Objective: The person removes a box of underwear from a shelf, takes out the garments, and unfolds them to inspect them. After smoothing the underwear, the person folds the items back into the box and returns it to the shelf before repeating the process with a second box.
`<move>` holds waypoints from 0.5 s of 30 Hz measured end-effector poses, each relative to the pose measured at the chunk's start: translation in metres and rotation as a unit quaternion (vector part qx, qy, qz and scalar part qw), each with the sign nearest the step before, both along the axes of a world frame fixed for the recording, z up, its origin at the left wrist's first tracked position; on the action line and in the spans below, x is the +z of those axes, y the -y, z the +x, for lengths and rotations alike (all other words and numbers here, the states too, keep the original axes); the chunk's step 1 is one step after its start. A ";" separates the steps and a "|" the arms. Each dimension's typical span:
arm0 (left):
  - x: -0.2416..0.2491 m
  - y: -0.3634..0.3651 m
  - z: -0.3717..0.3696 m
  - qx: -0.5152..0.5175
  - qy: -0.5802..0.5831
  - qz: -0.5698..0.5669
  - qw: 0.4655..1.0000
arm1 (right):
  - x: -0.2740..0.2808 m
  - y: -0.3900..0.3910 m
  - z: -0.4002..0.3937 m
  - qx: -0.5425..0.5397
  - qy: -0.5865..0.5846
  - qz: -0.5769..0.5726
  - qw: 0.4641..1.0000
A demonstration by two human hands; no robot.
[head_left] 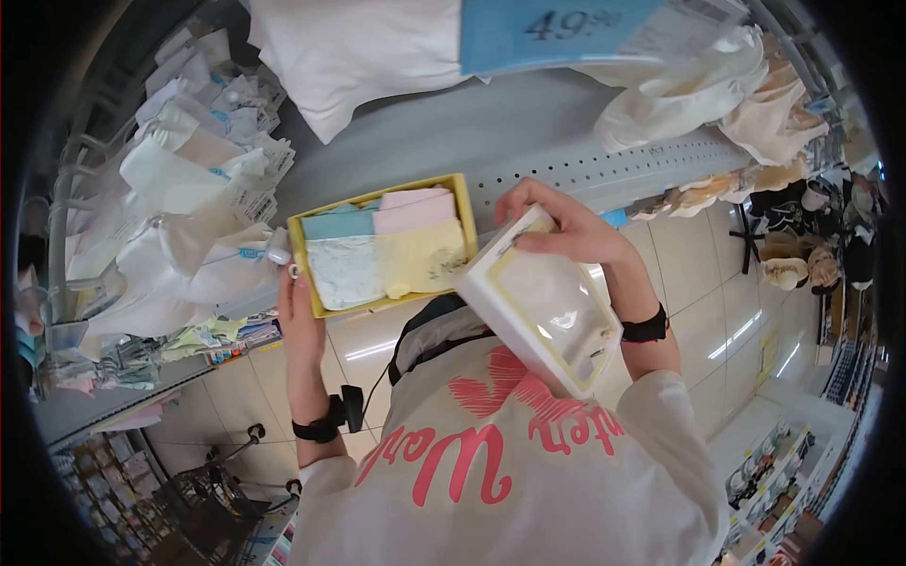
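Note:
A yellow open box [379, 307] sits at the front edge of the grey shelf, with folded baby clothes inside: teal fabric [340, 224], pink fabric [415, 209], pale yellow fabric [420, 255] and white patterned fabric [344, 272]. My left hand [300, 307] grips the box at its left side, the fingertips partly hidden. In my right hand [562, 226] is a white box lid [538, 330] with a clear window, tilted beside the box's right end. The thumb lies over the lid's upper edge, and the other fingers curl behind it.
White garments with tags [179, 208] hang at the left. A blue price sign [566, 33] and a white cushion-like item [359, 57] are above the shelf [528, 123]. Pale caps [679, 94] lie at the upper right. A dark wire cart [212, 500] stands on the tiled floor.

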State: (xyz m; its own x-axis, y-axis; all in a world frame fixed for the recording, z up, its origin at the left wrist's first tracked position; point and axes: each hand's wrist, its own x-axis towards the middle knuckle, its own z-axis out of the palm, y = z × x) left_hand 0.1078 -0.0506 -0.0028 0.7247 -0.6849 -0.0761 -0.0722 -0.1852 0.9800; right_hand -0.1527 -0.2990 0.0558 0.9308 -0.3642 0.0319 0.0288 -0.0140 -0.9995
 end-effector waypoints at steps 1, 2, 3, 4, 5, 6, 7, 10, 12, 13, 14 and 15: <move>0.001 -0.002 0.012 0.012 -0.090 -0.039 0.995 | 0.006 -0.002 0.003 0.030 -0.036 0.003 0.999; 0.003 -0.003 0.019 0.009 -0.088 -0.035 0.996 | 0.012 -0.005 0.005 0.062 -0.072 0.006 0.995; 0.006 -0.003 0.025 0.017 -0.086 -0.039 0.995 | 0.020 -0.007 0.007 0.060 -0.069 0.009 0.996; 0.010 -0.003 0.030 0.026 -0.083 -0.044 0.995 | 0.029 -0.010 0.010 0.065 -0.135 -0.031 0.988; 0.015 -0.002 0.033 0.032 -0.076 -0.015 0.996 | 0.033 -0.013 0.012 0.070 -0.200 -0.072 0.975; 0.024 0.001 0.032 0.032 -0.075 -0.013 0.997 | 0.034 -0.018 0.013 0.070 -0.198 -0.070 0.975; 0.036 0.005 0.027 0.007 -0.099 -0.029 0.995 | 0.034 -0.024 0.014 0.050 -0.183 -0.113 0.975; 0.038 0.008 0.030 -0.025 -0.135 -0.053 0.989 | 0.043 -0.029 0.012 0.017 -0.178 -0.148 0.973; 0.039 0.011 0.034 -0.036 -0.143 -0.058 0.987 | 0.044 -0.031 0.011 0.001 -0.185 -0.138 0.973; 0.043 0.013 0.033 -0.060 -0.115 -0.062 0.990 | 0.043 -0.031 0.011 -0.005 -0.177 -0.139 0.974; 0.045 0.015 0.033 -0.084 -0.088 -0.066 0.990 | 0.042 -0.032 0.010 -0.011 -0.169 -0.140 0.976; 0.043 0.016 0.036 -0.084 -0.088 -0.064 0.990 | 0.042 -0.033 0.010 -0.011 -0.169 -0.139 0.976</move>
State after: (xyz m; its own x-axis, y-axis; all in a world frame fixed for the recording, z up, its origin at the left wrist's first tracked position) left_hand 0.1437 -0.0666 0.0407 0.5831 -0.8067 -0.0961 0.0831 -0.0584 0.9948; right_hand -0.1427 -0.2661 0.0977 0.8969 -0.4059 -0.1756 -0.3059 -0.2825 -0.9092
